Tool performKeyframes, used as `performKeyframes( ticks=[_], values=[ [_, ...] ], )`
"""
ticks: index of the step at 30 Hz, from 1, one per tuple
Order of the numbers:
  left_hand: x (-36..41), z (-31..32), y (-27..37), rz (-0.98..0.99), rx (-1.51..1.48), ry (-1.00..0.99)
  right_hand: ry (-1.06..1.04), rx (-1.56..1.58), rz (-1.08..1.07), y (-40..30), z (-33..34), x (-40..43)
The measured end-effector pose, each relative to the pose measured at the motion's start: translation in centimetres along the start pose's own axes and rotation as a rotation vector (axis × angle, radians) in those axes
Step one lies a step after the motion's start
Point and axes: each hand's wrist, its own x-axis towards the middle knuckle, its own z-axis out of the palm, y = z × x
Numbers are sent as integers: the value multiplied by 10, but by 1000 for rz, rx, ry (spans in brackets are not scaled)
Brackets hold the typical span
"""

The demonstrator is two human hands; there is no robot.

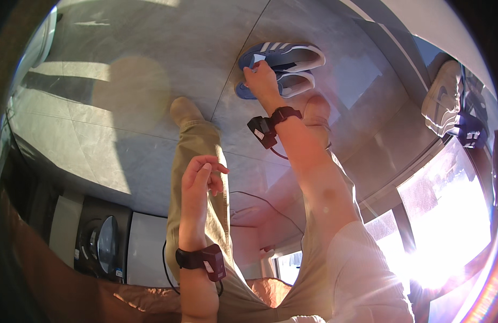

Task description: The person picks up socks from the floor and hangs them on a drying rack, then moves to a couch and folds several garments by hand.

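Observation:
My right hand [261, 80] reaches down to a pair of blue sneakers with white stripes. Its fingers pinch a small pale blue piece [257, 59], perhaps cloth or paper, against the toe end of the farther sneaker [291, 54]. The nearer sneaker [295, 82] lies alongside, its toe partly covered by that hand. Both shoe openings face right. My left hand [202, 175] hovers above my left trouser leg, empty, with fingers loosely curled and apart.
My feet [185, 110] rest on the grey tiled floor [152, 93]. Cabled black devices [212, 262] are strapped to both wrists. A front-loading washing machine [101, 242] stands lower left. More shoes [442, 99] sit at the right, above a bright window [447, 202].

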Motion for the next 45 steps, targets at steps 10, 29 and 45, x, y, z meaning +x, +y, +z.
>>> performKeyframes(
  ticks=[10,29,45],
  values=[
    [-3,-10,-1,5,47,34,438,118,-334,30,-29,-2],
    [-3,4,-3,35,-22,34,-31,3,126,101,8,-46],
    [-82,32,37,274,-168,-168,-661,78,-175,82,-97,-130]
  ],
)
